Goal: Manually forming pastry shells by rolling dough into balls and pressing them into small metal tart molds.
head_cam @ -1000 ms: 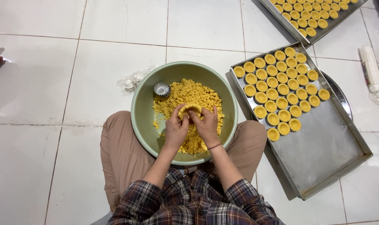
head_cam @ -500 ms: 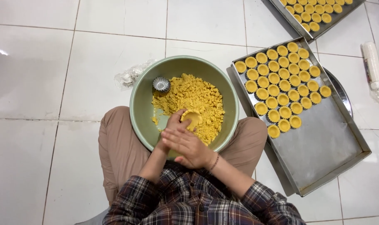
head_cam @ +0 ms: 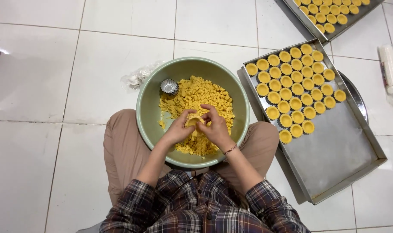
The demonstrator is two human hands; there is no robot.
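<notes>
a person sits on a white tiled floor (head_cam: pixel 54 64) with a green bowl (head_cam: pixel 151 108) in the lap. both hands meet over the bowl: the left hand (head_cam: pixel 179 128) and right hand (head_cam: pixel 216 129) are closed together around a small dough-filled tart mould (head_cam: pixel 194 121), fingers pressing it from both sides. crumbly yellow dough (head_cam: pixel 196 92) fills the bowl's middle, and an empty fluted tin (head_cam: pixel 169 86) rests just beside it, inside the far rim. crumpled plastic (head_cam: pixel 138 77) lies behind the bowl. to the right, touching the knee, a metal tray (head_cam: pixel 334 151) holds rows of filled tart shells (head_cam: pixel 293 92). a second tray (head_cam: pixel 334 17) lies farther off.
</notes>
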